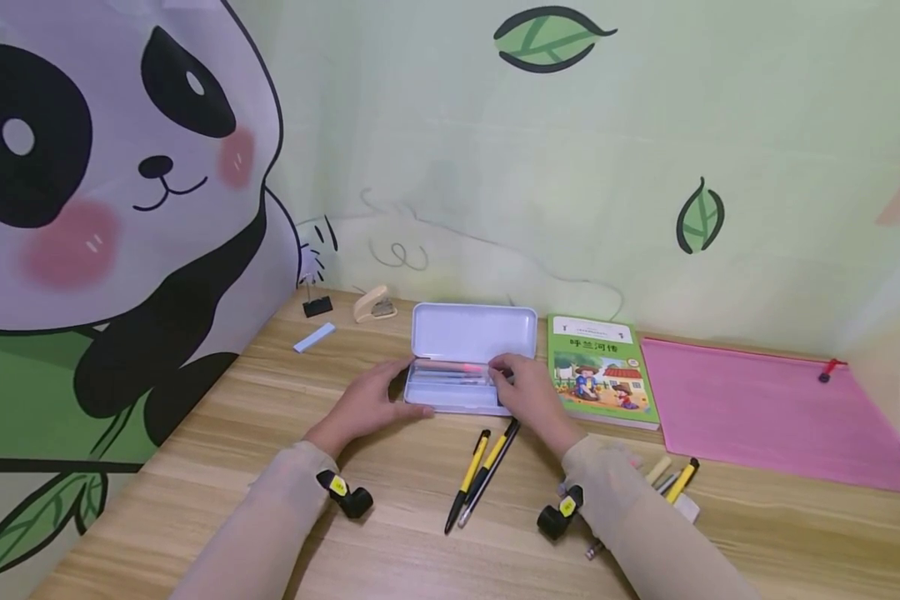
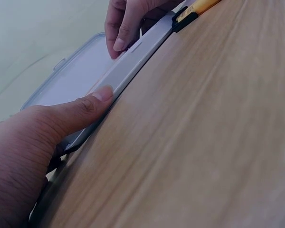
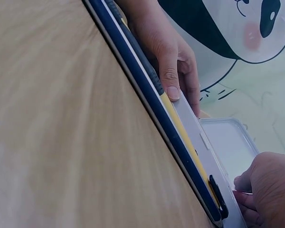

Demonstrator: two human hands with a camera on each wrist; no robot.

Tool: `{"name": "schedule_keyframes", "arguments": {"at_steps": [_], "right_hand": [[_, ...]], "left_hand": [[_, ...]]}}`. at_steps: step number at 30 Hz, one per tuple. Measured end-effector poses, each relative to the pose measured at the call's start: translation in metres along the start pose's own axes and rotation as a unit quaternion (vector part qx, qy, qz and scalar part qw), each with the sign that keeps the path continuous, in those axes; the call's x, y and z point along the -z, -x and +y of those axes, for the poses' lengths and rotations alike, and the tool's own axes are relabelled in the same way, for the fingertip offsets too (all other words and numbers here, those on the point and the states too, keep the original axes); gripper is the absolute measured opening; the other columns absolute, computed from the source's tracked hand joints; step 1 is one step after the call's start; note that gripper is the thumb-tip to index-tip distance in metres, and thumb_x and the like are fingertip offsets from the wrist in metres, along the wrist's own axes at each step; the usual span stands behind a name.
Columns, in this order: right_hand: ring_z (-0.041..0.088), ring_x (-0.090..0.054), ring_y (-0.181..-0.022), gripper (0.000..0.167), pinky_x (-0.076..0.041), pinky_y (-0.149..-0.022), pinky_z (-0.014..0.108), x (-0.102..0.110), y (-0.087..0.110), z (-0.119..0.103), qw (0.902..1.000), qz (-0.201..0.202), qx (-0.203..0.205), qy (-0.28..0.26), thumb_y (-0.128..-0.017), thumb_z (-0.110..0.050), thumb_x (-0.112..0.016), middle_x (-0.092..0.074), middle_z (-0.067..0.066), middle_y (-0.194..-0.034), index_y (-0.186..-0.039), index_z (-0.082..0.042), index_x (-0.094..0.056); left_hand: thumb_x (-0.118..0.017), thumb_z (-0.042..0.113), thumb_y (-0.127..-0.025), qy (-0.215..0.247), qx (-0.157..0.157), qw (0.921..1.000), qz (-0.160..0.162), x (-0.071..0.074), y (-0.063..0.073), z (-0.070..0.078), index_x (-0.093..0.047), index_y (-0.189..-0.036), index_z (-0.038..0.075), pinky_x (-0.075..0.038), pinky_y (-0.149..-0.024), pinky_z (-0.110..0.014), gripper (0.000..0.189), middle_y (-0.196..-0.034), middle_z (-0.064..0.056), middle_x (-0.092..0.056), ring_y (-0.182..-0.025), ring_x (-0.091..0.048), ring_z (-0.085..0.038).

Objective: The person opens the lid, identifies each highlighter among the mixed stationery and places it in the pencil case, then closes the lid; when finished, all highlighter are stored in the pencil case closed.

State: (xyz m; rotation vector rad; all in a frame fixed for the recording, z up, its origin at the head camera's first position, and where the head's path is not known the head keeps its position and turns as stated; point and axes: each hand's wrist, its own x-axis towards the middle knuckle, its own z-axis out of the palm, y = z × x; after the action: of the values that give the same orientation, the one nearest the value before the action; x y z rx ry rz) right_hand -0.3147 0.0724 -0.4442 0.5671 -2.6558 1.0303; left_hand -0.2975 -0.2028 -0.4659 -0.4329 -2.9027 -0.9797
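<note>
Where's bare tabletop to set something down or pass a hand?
Free: between the left sleeve and leftmost loose pen, in front of the open pencil case; farther left, between that sleeve and the light blue strip; right front, nearer than the pink pouch, right of the pen pile. Crowded: the case's right end: right hand, loose pens and green book close together.

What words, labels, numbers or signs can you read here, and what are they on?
"呼兰河传": title on the green book.
Too small to read: the finer print on its cover.
Too small to read: yellow labels on the wrist cameras.
Too blurred: lettering on a yellow pen.
</note>
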Motion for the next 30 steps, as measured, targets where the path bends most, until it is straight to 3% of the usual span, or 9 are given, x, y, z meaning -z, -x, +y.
{"name": "schedule_keyframes", "arguments": {"at_steps": [7,11,20,26,30], "right_hand": [[0.024,-0.068,-0.091,0.019,-0.058,-0.081,0.039,0.006,0.001,-0.005,0.9998,0.009,0.004,-0.018,-0.097,-0.014,-0.066,-0.074,0.01,-0.102,-0.11,-0.002,-0.073],[0.028,-0.07,-0.097,0.021,-0.058,-0.087,0.043,0.02,0.002,-0.01,0.9985,0.007,0.042,-0.033,-0.097,-0.015,-0.066,-0.074,0.012,-0.106,-0.112,-0.001,-0.072],[0.025,-0.068,-0.104,0.026,-0.055,-0.093,0.048,0.063,0.014,-0.026,0.9909,-0.071,0.104,-0.048,-0.096,-0.024,-0.069,-0.072,0.006,-0.111,-0.115,-0.006,-0.071],[0.027,-0.067,-0.104,0.03,-0.054,-0.091,0.051,0.085,0.034,-0.002,0.9771,-0.109,0.18,-0.035,-0.092,-0.023,-0.073,-0.071,0.001,-0.118,-0.12,-0.012,-0.07],[0.026,-0.064,-0.114,0.036,-0.053,-0.096,0.049,0.099,0.056,0.019,0.9731,-0.133,0.188,0.003,-0.092,-0.024,-0.074,-0.069,0.001,-0.125,-0.125,-0.012,-0.071]], "left_hand": [[-0.074,0.078,-0.068,0.002,-0.002,1.0,0.001,-0.001,0.001,-0.002,-0.037,-0.157,0.017,-0.03,-0.117,-0.054,0.114,-0.157,-0.011,-0.041,-0.144,-0.036,-0.033],[-0.073,0.078,-0.07,0.002,-0.006,1.0,0.001,0.0,0.001,-0.001,-0.037,-0.157,0.018,-0.03,-0.117,-0.055,0.111,-0.157,-0.011,-0.041,-0.145,-0.036,-0.033],[-0.073,0.073,-0.074,-0.004,-0.012,0.9999,-0.005,0.001,0.001,0.0,-0.036,-0.157,0.015,-0.029,-0.118,-0.055,0.108,-0.158,-0.012,-0.04,-0.145,-0.034,-0.034],[-0.073,0.074,-0.074,-0.003,-0.012,0.9999,-0.002,0.001,-0.001,0.001,-0.036,-0.157,0.018,-0.029,-0.118,-0.055,0.107,-0.157,-0.01,-0.04,-0.145,-0.034,-0.033],[-0.072,0.076,-0.073,-0.005,-0.014,0.9999,-0.001,0.0,-0.001,-0.002,-0.037,-0.157,0.018,-0.03,-0.118,-0.054,0.108,-0.157,-0.01,-0.041,-0.145,-0.035,-0.032]]}}
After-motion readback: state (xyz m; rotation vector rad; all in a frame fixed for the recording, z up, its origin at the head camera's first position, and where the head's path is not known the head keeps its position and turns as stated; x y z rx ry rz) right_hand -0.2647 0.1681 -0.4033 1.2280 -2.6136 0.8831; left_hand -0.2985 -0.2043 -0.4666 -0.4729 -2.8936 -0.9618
